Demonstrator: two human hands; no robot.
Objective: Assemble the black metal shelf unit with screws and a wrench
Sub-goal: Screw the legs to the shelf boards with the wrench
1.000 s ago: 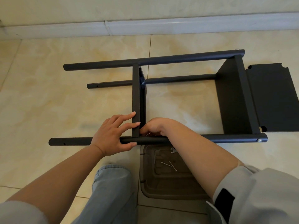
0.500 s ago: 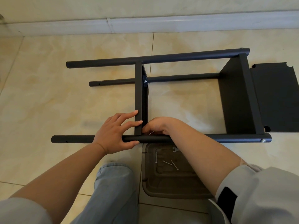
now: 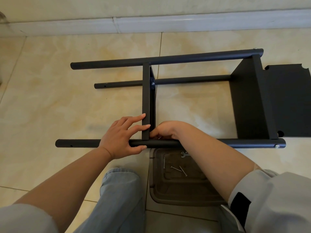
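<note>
Black metal tubes and panels of a partly built shelf unit (image 3: 168, 101) lie on their side on a beige tiled floor (image 3: 50, 101), seen from the head camera looking down past the person's arms.

The left hand (image 3: 121, 137) rests across the nearest tube (image 3: 218, 143). Its fingers are straight and spread, their tips touching the edge of a narrow middle shelf panel (image 3: 146, 101), while the thumb hooks under the tube. Just to the right of it, touching the same corner where panel meets tube, the right hand (image 3: 165, 130) is curled with its fingertips tucked in at the joint. A small glint of metal shows under the fingers; what they pinch cannot be made out.

Beyond both hands run two more tubes, one far (image 3: 168, 58) and one in between (image 3: 193, 79), with a screw head (image 3: 152, 83) showing on the middle panel. Farther right of the right hand stands a wider end panel (image 3: 249, 101), and a loose flat panel (image 3: 291, 101) lies just beside it on the floor.

Below the right hand, nearer the person, sits a brown plastic tray (image 3: 176, 194). It holds a few long screws (image 3: 180, 169) and a small wrench (image 3: 184, 154), partly hidden by the right forearm. A knee in pale blue jeans (image 3: 121, 190) shows below the left hand.
</note>
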